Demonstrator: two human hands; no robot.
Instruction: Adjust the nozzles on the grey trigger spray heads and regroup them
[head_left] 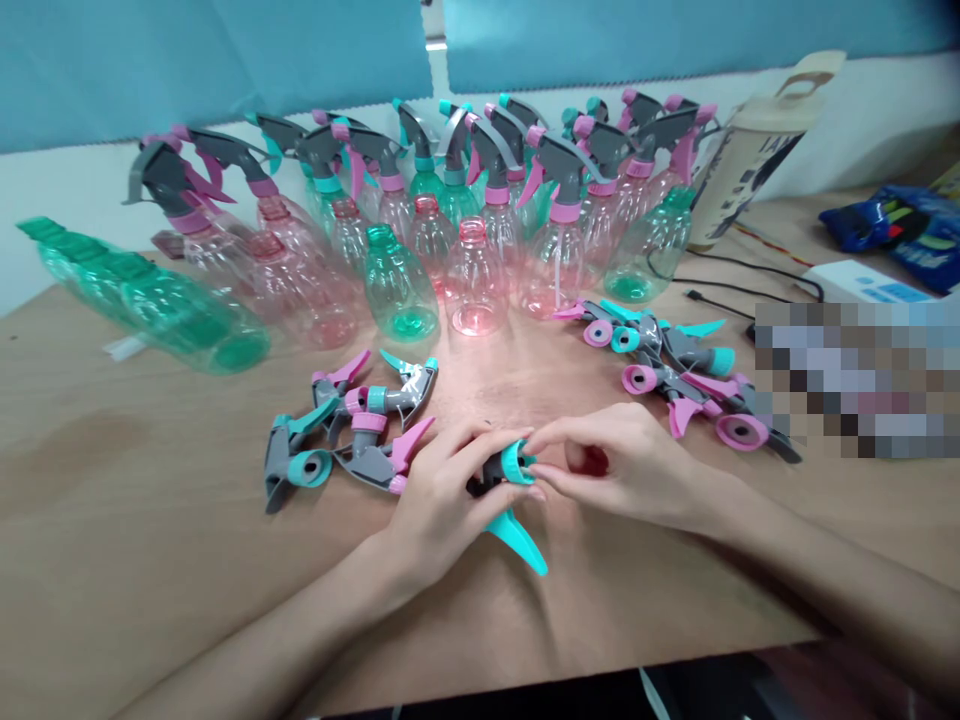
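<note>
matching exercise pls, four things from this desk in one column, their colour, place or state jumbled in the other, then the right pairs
1. left hand
2. right hand
3. tumbler
4. packet

A. blue, lying beyond a white box
B. fingertips at the open end of a turquoise collar
C. cream-coloured, with a loop handle on top
D. gripping a spray head that has a turquoise trigger

Pairs: 1-D, 2-B, 3-C, 4-A

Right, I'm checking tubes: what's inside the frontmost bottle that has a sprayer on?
A pale tube stands inside the bottle; its top is hidden by the pink collar.
</note>
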